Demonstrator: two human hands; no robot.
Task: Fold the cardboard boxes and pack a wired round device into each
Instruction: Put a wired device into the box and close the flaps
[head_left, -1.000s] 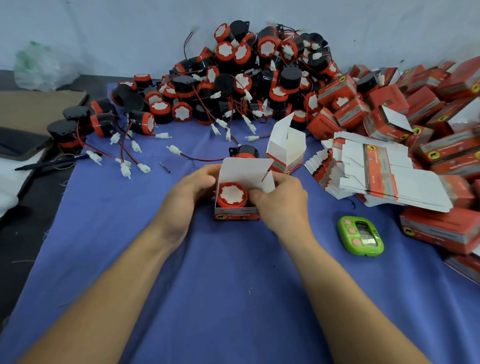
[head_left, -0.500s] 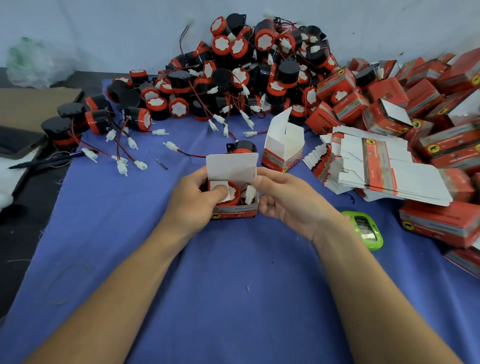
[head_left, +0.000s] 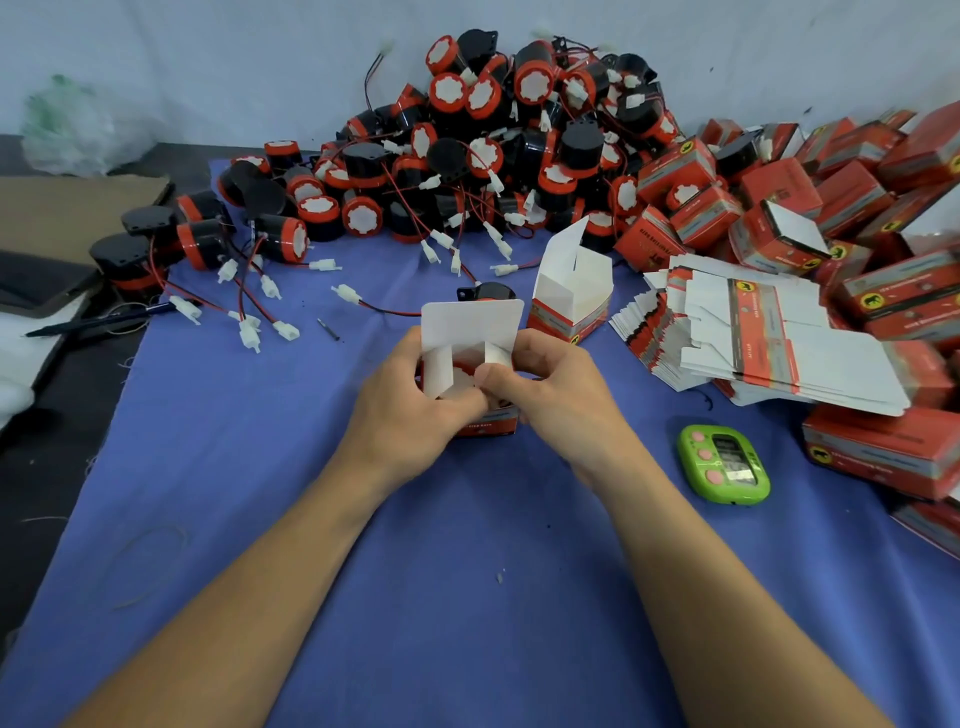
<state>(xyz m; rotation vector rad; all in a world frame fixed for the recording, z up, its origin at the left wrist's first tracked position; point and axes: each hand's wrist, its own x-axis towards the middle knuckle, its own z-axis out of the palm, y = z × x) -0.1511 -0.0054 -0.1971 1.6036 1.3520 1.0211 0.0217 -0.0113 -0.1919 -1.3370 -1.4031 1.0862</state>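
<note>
Near the middle of the blue cloth (head_left: 260, 467), the left hand (head_left: 410, 410) and right hand (head_left: 563, 410) curl round a small red carton (head_left: 491, 427). Their thumbs press its white side flaps (head_left: 436, 371) inward, and the lid flap (head_left: 470, 325) stands upright. A red rim inside is probably the round device (head_left: 464, 370). An open empty carton (head_left: 571, 291) stands just beyond to the right, beside flat cartons (head_left: 769, 343).

Probably a small packing workshop: heaped wired devices (head_left: 493, 150), flat cartons (head_left: 753, 338), filled boxes (head_left: 831, 197).
</note>
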